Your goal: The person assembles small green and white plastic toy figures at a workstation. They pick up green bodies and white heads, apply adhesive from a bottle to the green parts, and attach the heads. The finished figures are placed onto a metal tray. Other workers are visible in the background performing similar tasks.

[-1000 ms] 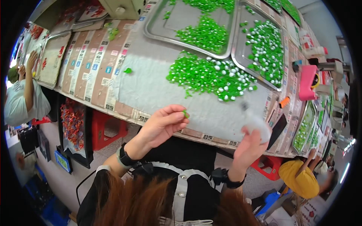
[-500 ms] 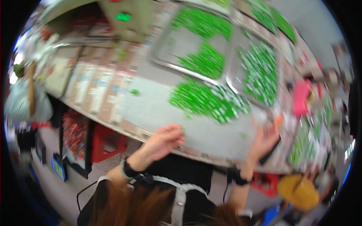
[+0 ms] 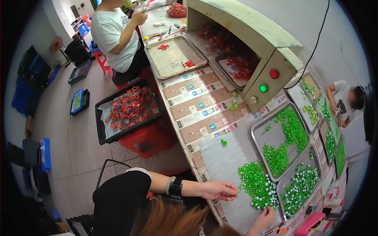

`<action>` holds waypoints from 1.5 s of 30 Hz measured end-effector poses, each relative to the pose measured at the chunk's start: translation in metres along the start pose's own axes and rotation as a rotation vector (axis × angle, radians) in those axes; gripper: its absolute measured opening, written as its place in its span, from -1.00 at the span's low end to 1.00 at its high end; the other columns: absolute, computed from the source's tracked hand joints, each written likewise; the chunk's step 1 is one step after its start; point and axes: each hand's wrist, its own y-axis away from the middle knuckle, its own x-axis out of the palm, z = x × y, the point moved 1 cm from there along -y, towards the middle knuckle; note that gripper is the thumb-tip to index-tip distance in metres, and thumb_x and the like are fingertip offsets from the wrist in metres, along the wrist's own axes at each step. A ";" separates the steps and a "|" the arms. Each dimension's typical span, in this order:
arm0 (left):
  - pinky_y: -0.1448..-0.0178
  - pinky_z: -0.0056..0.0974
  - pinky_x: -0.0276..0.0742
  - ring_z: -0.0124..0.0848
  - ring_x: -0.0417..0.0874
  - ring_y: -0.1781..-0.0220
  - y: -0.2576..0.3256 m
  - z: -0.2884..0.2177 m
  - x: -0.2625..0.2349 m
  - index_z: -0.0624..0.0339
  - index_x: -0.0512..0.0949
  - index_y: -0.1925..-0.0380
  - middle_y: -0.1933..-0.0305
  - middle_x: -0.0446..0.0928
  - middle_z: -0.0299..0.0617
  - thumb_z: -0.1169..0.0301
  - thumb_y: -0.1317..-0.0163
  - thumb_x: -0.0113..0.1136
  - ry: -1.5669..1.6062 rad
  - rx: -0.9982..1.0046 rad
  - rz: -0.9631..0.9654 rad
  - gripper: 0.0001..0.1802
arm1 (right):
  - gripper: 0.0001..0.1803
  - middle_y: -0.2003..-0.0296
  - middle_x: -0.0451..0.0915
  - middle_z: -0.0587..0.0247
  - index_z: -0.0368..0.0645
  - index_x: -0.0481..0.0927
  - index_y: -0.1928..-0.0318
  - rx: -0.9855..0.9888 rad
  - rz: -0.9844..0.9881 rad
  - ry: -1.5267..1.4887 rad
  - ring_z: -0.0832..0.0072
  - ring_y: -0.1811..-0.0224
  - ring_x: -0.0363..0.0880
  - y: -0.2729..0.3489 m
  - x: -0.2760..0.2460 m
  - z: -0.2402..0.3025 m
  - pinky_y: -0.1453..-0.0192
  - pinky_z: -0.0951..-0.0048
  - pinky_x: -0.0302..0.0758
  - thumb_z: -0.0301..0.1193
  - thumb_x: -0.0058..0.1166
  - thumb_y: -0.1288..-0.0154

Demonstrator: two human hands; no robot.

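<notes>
A heap of small green pieces [image 3: 252, 181], many with white bits on its right side, lies on a pale sheet [image 3: 220, 161] on the table. Just left of the heap, my left hand [image 3: 220, 190] is closed in a pinch, with a tiny green piece at its fingertips. My right hand [image 3: 265, 220] is at the near edge of the heap, thumb and fingers drawn together; what they hold, if anything, is too small to make out. Beyond the heap, a metal tray [image 3: 258, 135] holds plain green pieces. Beside it, a second metal tray [image 3: 280, 192] holds green pieces with white bits.
A beige machine [image 3: 271, 59] with a tunnel opening and green and red lights stands behind the trays. Left of the table, a black crate [image 3: 101, 129] of red pieces rests on a red stool [image 3: 147, 137]. Co-workers sit at the far left and far right.
My view has swung left, bringing the machine, the crate and a co-worker into sight. My left hand is now closer to the heap, and my right hand has come in to the heap's near edge.
</notes>
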 end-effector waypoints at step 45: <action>0.25 -0.46 0.45 -0.52 0.50 0.37 0.021 0.000 0.049 0.42 0.45 0.34 0.40 0.49 -0.15 0.57 -0.05 0.02 -0.789 0.208 -0.190 -0.84 | -0.79 0.38 0.50 0.19 -0.35 0.40 0.25 0.560 0.234 -1.450 0.56 0.34 0.48 0.061 -0.007 0.117 0.22 0.62 0.40 -0.63 -0.03 -0.03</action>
